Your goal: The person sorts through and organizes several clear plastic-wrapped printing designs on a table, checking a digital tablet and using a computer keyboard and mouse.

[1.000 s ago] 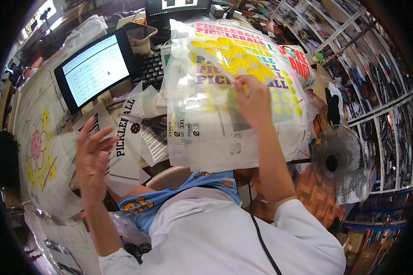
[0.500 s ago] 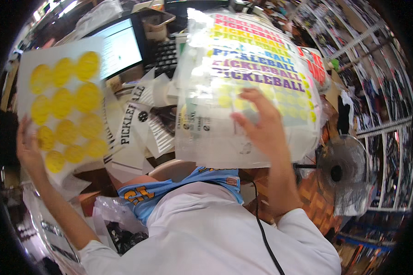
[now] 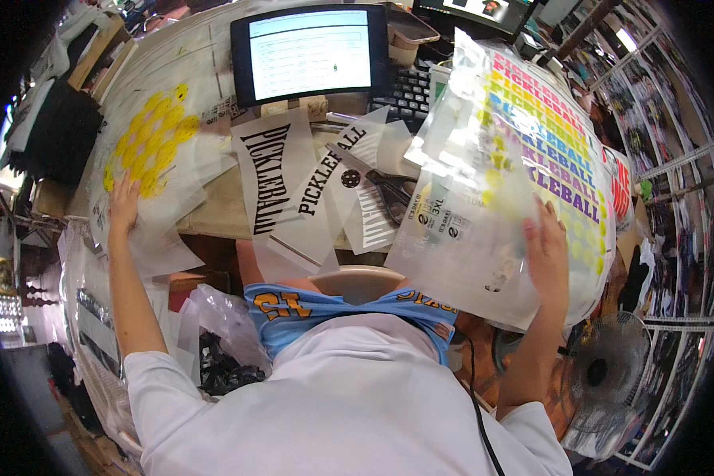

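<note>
My left hand (image 3: 124,202) rests with outstretched fingers on the near edge of a translucent sheet printed with yellow discs (image 3: 152,139), which lies at the left of the table. At the right, my right hand (image 3: 549,250) lies on a large pile of clear printed film (image 3: 460,262), fingers extended and slightly blurred. Rows of rainbow-coloured lettering (image 3: 543,119) run across the film, with yellow discs below them. Between my hands lie several cut film pieces with black lettering (image 3: 266,170) and a pair of dark-handled scissors (image 3: 390,194).
Behind the film pieces stand a lit screen (image 3: 309,55) and a black keyboard (image 3: 404,95). A fan (image 3: 607,369) is at the lower right, beside packed shelves (image 3: 682,159). A plastic bag (image 3: 222,325) sits below the table's left front. Dark folded cloth (image 3: 59,123) is at far left.
The yellow-disc sheet, held raised by my left hand before, now lies on the table. My right hand has come down towards the film's lower part. The view has swung left.
</note>
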`<action>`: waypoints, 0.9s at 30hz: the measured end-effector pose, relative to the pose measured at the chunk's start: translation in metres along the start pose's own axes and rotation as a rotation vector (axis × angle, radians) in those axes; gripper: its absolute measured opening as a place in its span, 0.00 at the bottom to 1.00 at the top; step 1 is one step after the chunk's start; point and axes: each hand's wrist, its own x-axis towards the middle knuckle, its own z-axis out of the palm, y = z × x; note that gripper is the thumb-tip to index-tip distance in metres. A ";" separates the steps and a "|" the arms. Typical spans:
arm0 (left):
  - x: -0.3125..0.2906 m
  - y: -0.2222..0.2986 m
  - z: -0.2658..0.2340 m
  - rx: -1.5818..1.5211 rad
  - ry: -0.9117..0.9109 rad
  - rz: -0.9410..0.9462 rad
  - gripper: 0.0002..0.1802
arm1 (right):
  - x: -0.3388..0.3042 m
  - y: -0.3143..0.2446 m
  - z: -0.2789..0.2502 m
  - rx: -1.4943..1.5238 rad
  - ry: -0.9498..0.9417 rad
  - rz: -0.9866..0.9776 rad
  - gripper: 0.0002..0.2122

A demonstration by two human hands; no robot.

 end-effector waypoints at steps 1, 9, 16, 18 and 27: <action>-0.003 0.007 -0.010 0.032 0.028 -0.018 0.28 | 0.003 0.007 -0.005 0.170 -0.009 0.106 0.26; -0.069 0.289 -0.163 -1.346 -0.328 0.326 0.26 | -0.037 -0.069 -0.037 0.511 0.327 0.285 0.25; -0.119 0.447 -0.205 -1.328 -0.478 0.708 0.34 | -0.086 -0.149 0.015 0.319 -0.307 -0.394 0.25; -0.114 0.441 -0.197 -1.126 -0.322 0.851 0.31 | -0.085 -0.141 0.013 0.399 -0.312 -0.413 0.23; 0.000 0.220 -0.235 -0.774 -0.184 0.558 0.31 | -0.035 -0.030 -0.029 0.061 0.114 -0.085 0.21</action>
